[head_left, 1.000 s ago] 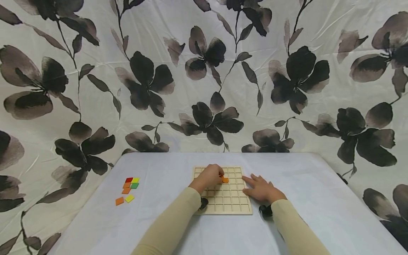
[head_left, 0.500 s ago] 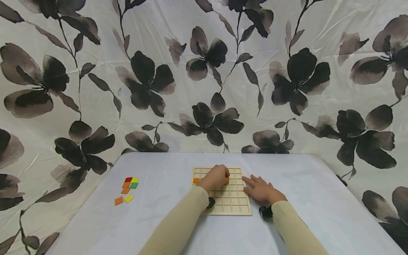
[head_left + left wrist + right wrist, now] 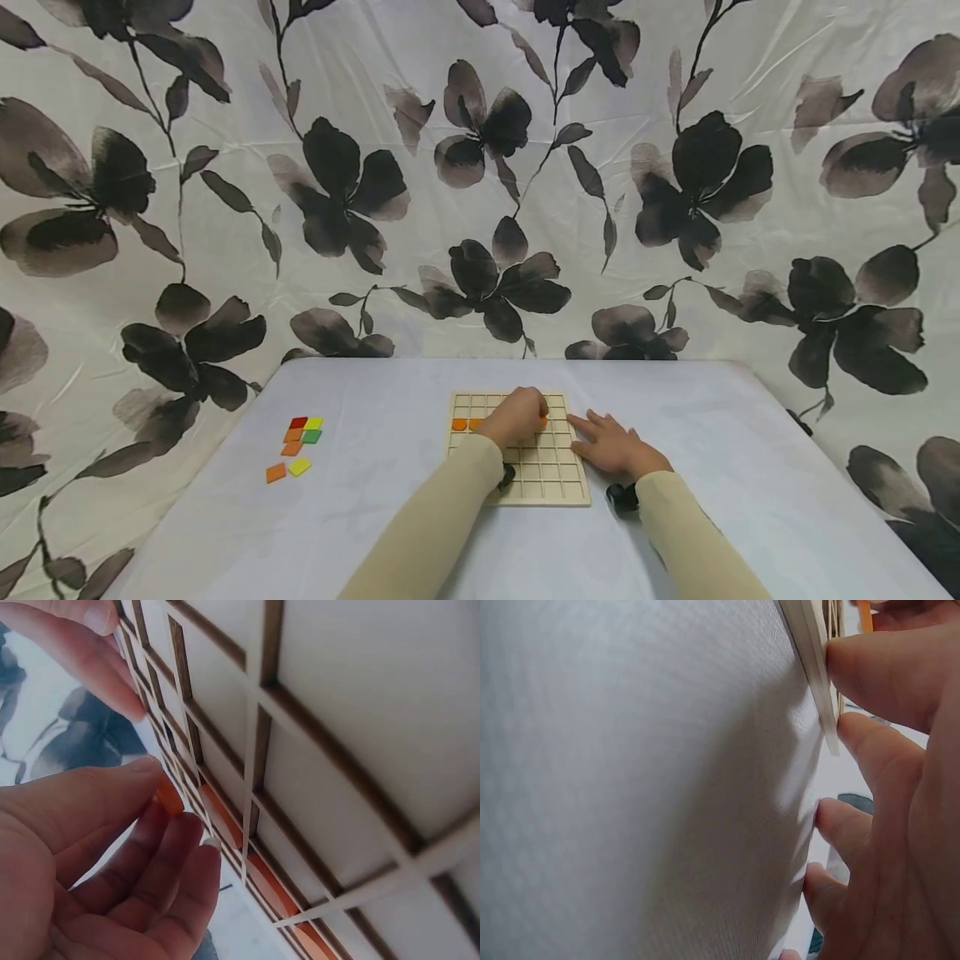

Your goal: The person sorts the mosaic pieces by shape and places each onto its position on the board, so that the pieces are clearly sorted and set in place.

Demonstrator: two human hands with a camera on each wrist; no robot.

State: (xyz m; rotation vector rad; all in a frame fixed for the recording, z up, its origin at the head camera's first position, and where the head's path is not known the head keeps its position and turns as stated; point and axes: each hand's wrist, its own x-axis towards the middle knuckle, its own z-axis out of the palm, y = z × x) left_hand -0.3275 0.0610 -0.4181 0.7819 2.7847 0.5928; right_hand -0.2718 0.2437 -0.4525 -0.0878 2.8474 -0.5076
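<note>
A pale wooden grid board (image 3: 551, 473) lies on the table in front of me. My left hand (image 3: 514, 417) is over its far part and pinches an orange round piece (image 3: 169, 796) between thumb and fingers, just off the grid in the left wrist view. Orange pieces (image 3: 271, 885) sit in a line of cells; in the head view two of them (image 3: 459, 424) show left of the hand, and the hand hides part of that row. My right hand (image 3: 617, 446) lies with fingers spread at the board's right edge, thumb and a fingertip touching it (image 3: 889, 750).
To the left on the white table (image 3: 375, 500) lies a loose group of flat tiles: a red tile (image 3: 299, 422), a green tile (image 3: 311, 437), yellow tiles (image 3: 299, 466) and orange tiles (image 3: 276, 472). A flowered cloth (image 3: 495, 283) hangs behind the table.
My left hand has moved right along the row of the board, and orange pieces at the row's left end have come into sight. The right hand has stayed at the board's edge.
</note>
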